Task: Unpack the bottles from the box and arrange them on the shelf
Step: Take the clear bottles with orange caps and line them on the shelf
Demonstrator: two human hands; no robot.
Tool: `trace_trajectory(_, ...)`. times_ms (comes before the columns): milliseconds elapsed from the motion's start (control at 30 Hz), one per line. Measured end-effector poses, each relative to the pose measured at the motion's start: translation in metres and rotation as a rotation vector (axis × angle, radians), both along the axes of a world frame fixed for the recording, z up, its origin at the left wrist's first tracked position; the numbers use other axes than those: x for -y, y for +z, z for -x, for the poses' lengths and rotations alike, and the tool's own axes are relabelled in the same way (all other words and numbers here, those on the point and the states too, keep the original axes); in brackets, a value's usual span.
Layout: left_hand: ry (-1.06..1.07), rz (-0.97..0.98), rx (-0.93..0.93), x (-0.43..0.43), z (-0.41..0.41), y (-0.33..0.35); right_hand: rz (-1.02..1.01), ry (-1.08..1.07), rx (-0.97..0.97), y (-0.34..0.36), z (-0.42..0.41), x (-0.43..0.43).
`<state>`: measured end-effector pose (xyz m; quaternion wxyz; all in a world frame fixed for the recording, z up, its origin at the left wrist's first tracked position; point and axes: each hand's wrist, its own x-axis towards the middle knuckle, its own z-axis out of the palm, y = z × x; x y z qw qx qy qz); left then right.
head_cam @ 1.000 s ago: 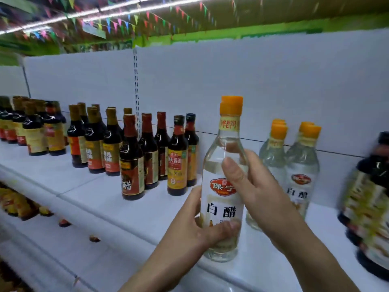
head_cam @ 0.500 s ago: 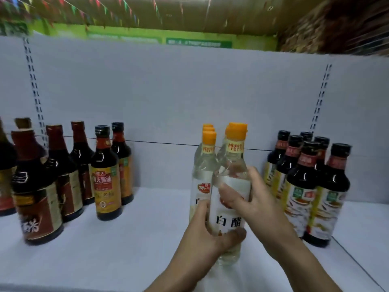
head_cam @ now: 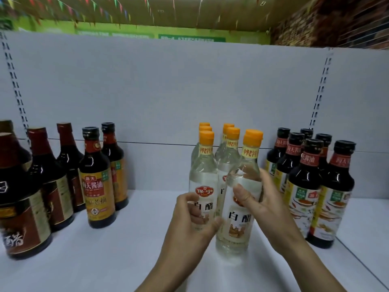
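Note:
A clear white-vinegar bottle [head_cam: 239, 226] with an orange cap stands on the white shelf [head_cam: 105, 260], leaning slightly right. My right hand [head_cam: 271, 209] grips its middle, thumb in front and fingers behind. Just left of it, two short rows of matching clear bottles run back toward the panel. My left hand [head_cam: 189, 228] wraps the lower part of the front bottle of the left row [head_cam: 203, 175], with its thumb between the two front bottles. No box is in view.
Dark soy-sauce bottles with yellow labels [head_cam: 97, 186] and brown-labelled dark bottles [head_cam: 25, 207] stand to the left. Several black-capped dark bottles [head_cam: 303, 186] crowd close on the right. A grey back panel [head_cam: 168, 91] closes the shelf behind.
The bottle has come down beside the other clear bottles, to the right of their rows. My left hand has shifted from that bottle to the neighbouring one. The view has turned right and come closer.

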<state>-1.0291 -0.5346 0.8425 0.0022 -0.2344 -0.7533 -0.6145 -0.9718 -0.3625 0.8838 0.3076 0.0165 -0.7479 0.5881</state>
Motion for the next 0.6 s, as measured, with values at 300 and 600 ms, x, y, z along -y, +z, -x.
trace_trajectory(300, 0.128, 0.095, -0.073, -0.004, 0.036, 0.000, -0.057, -0.006, 0.006, -0.005, 0.018, -0.008)
trace_trajectory(600, -0.019, 0.081, -0.038, -0.012, 0.052, -0.001, -0.003, 0.046, 0.001, -0.014, 0.033, -0.016)
